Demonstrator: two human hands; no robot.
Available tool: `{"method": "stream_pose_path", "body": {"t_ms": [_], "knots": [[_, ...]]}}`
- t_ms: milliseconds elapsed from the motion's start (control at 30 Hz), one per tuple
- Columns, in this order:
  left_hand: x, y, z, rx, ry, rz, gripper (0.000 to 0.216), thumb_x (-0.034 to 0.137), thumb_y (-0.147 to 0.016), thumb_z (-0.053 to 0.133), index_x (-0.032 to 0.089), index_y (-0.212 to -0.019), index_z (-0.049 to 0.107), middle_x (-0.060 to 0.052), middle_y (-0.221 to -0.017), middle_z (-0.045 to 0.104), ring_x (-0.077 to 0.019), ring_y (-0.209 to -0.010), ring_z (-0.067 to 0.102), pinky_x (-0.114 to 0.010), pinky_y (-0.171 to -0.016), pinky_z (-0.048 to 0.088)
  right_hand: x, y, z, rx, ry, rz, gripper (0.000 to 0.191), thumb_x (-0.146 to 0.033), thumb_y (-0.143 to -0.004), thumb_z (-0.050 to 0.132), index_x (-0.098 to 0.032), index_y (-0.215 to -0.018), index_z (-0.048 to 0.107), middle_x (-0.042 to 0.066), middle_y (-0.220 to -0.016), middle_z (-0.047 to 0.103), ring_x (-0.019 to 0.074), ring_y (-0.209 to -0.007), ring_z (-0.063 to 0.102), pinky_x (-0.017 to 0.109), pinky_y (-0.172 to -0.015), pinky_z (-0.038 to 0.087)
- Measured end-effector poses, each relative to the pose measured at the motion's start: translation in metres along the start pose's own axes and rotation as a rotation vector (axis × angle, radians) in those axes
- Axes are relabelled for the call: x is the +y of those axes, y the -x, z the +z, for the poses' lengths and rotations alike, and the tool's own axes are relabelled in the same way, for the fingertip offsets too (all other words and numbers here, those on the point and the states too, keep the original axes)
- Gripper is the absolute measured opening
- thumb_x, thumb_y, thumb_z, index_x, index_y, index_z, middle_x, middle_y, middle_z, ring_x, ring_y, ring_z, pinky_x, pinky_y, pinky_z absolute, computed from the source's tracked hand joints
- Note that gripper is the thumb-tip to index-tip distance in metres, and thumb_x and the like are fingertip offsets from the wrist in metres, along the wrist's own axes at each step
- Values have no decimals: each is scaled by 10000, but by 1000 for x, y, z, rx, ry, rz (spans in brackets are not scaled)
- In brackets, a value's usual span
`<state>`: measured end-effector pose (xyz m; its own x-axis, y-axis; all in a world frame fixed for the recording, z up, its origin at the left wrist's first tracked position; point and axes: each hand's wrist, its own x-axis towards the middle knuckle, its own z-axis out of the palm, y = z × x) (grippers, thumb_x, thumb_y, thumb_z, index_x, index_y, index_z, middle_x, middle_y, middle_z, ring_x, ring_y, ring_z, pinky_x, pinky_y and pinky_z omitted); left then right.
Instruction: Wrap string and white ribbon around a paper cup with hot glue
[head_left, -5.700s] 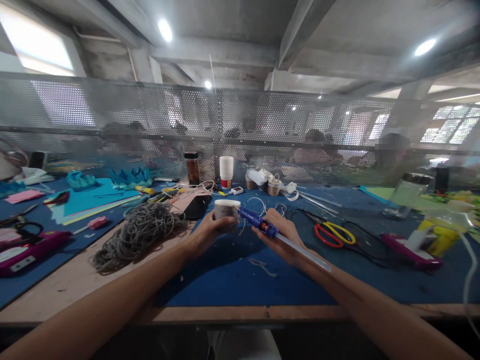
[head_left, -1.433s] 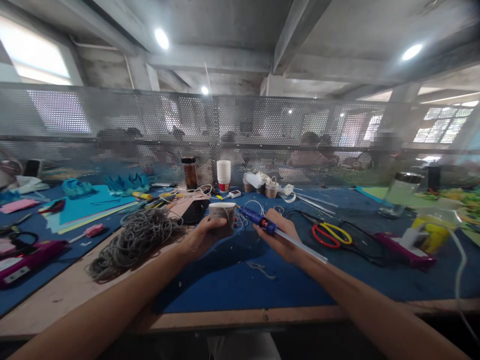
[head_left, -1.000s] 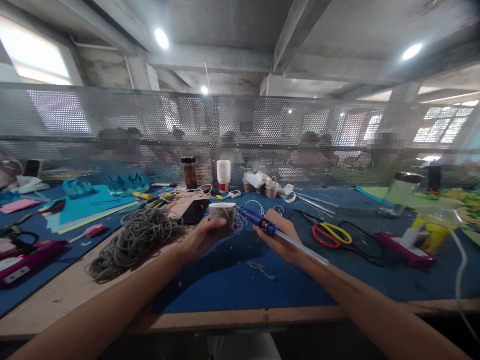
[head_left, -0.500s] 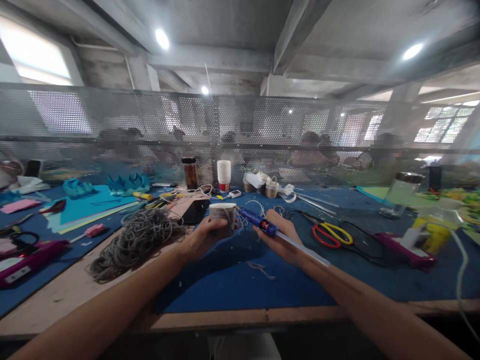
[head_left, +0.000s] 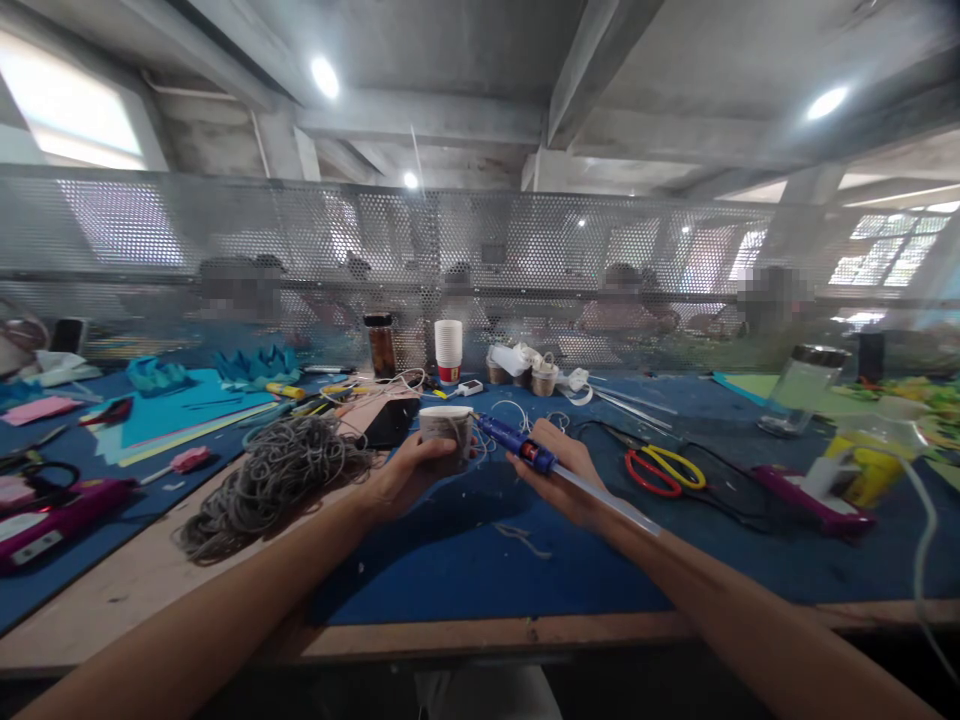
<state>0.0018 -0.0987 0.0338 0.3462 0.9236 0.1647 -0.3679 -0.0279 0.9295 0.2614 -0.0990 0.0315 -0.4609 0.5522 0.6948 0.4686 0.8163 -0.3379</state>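
My left hand (head_left: 405, 476) is wrapped around a small white paper cup (head_left: 445, 432), held upright above the blue felt mat (head_left: 480, 560). My right hand (head_left: 564, 482) grips a blue glue gun (head_left: 517, 443) with a clear glue stick (head_left: 611, 503) sticking out of its back. The gun's nozzle points at the cup's right side, close to it or touching it; I cannot tell which. A pile of grey cord (head_left: 266, 480) lies just left of my left hand.
Red and yellow scissors (head_left: 664, 468) lie right of my right hand. A stack of paper cups (head_left: 448, 350), a brown jar (head_left: 381, 346) and a black box (head_left: 390, 420) stand behind. Coloured paper sheets (head_left: 176, 405) lie at left, a glass jar (head_left: 801, 388) at right. A perforated metal screen (head_left: 480, 260) backs the table; people sit beyond.
Almost nothing has changed. Both hands keep the cup and glue gun together in the same spot; the view shifted down slightly since the earliest frame.
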Motion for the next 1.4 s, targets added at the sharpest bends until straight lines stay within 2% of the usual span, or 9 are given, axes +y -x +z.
{"method": "stream_pose_path", "body": {"t_ms": [400, 633, 1000, 1400], "knots": [[4, 2, 6, 38, -16, -24, 351, 264, -725, 792, 141, -1051, 753, -101, -1053, 740, -222, -967, 656, -315, -861, 525, -1, 0, -1, -12, -19, -9, 189, -322, -993, 590, -236, -846, 507, 7, -892, 537, 167, -781, 534, 284, -681, 393], [3, 1, 6, 11, -13, -26, 323, 272, -738, 785, 132, -1028, 757, -101, -986, 733, -225, -937, 650, -330, -861, 516, -4, 1, -2, -38, -56, -29, 112, -338, -1003, 568, -245, -940, 573, 24, -910, 566, 189, -826, 553, 303, -728, 434], [1, 1, 6, -9, -18, -9, 327, 267, -747, 781, 133, -1043, 738, -103, -989, 723, -227, -932, 646, -337, -863, 498, -5, 0, -1, -35, -47, -25, 137, -321, -971, 607, -240, -881, 543, 10, -882, 549, 179, -801, 552, 291, -698, 415], [5, 4, 7, -20, 14, -17, 280, 236, -787, 744, 133, -1048, 745, -100, -1004, 730, -233, -962, 645, -353, -888, 489, -4, 0, -4, -45, -37, -13, 96, -329, -987, 583, -249, -933, 582, 20, -911, 584, 190, -824, 559, 295, -736, 446]]}}
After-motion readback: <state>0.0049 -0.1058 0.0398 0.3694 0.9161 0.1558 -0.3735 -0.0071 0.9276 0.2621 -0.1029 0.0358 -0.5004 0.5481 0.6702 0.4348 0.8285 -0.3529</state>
